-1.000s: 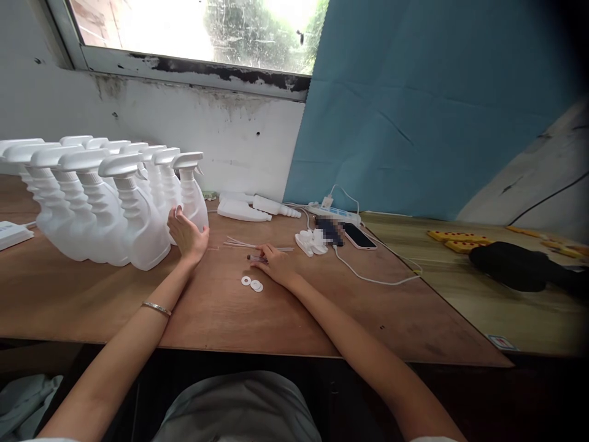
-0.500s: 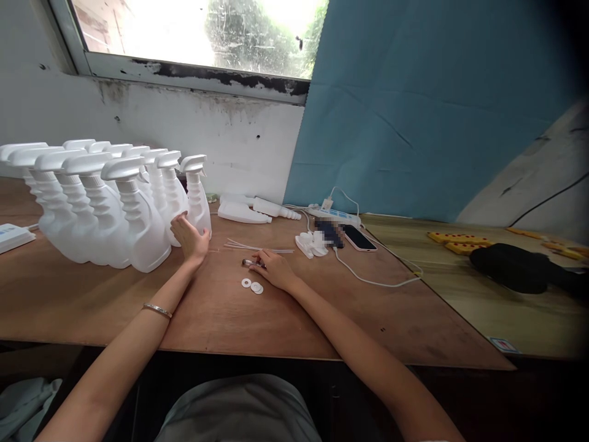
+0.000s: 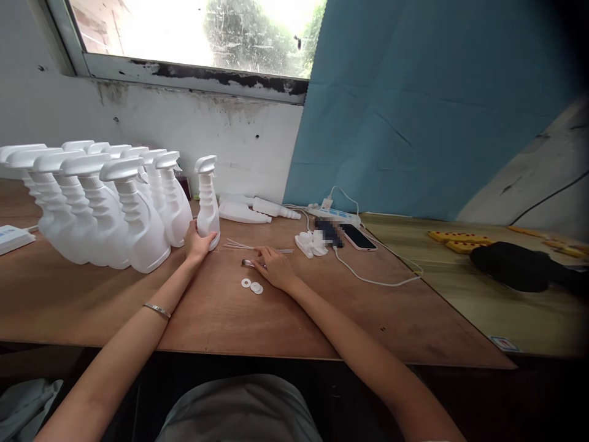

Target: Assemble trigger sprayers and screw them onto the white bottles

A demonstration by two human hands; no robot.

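My left hand (image 3: 197, 243) is closed round the lower part of a white spray bottle (image 3: 208, 205), which stands upright, a little apart from the grouped bottles. My right hand (image 3: 275, 267) rests on the wooden table, thumb and fingers apart. Its fingertips are over several thin clear plastic tubes (image 3: 237, 244). Beside the right thumb lies a small pen-like thing with a dark end (image 3: 247, 263), partly covered by the hand. Nearer to me are white ring washers (image 3: 246, 283).
Several upright white spray bottles (image 3: 147, 233) crowd the left. White bottles without spray heads (image 3: 243, 212) lie by the wall. White trigger parts (image 3: 311, 244), a phone (image 3: 358, 237), a power strip (image 3: 338, 215) and a white cable (image 3: 368, 281) occupy the right.
My left hand has taken hold of the end spray bottle and shifted it right, away from the group. My right hand has moved slightly, its fingertips reaching towards the thin tubes.
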